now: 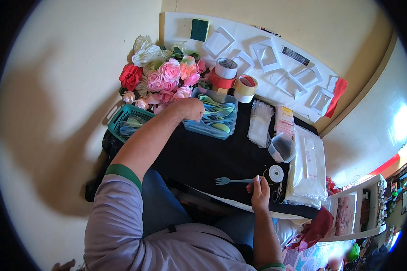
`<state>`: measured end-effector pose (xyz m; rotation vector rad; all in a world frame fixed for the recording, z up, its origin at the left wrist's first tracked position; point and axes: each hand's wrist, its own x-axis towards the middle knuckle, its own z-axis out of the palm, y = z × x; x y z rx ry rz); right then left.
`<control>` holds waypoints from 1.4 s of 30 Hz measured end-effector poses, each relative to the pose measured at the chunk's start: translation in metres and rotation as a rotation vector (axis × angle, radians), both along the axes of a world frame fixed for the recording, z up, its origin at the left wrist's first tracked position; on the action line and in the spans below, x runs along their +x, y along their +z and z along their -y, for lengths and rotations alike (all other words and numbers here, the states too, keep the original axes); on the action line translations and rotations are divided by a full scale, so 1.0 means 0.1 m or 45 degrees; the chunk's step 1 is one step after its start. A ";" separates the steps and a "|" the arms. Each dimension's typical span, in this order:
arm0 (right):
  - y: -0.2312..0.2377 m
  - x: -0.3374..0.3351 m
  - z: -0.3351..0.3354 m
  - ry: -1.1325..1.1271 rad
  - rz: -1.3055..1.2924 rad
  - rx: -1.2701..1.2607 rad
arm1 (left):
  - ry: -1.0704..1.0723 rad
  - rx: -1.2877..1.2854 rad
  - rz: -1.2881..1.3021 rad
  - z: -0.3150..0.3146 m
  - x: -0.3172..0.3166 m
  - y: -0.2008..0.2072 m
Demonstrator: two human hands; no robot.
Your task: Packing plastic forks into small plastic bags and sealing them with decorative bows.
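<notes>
My left hand (pixel 193 109) reaches over the left side of a clear bluish plastic box (pixel 205 129), its fingers curled down among light blue and green plastic cutlery (pixel 219 108). The hand itself hides whatever is between those fingertips. In my right hand (pixel 260 193), near the front edge of the black-covered table (pixel 192 153), a light blue plastic fork (pixel 234 181) is gripped by the handle end, tines pointing left. Just beyond that hand lies a white spool (pixel 276 173) of thin cord. Scissors (pixel 279 195) rest to its right.
A green basket (pixel 116 121) with wrapped cutlery stands at the left. Artificial flowers (pixel 163 81) and tape rolls (pixel 245 86) are behind the box. To the right are clear bags (pixel 260 124), a small tub (pixel 282 148) and a plastic-bag stack (pixel 306 176). White cardboard frames (pixel 264 54) lie at the back.
</notes>
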<state>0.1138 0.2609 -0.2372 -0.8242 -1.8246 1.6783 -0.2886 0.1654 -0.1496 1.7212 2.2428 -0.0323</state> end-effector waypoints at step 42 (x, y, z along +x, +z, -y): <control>-0.06 -0.01 -0.05 0.011 -0.286 -0.172 | 0.421 0.597 1.266 0.49 2.19 -0.59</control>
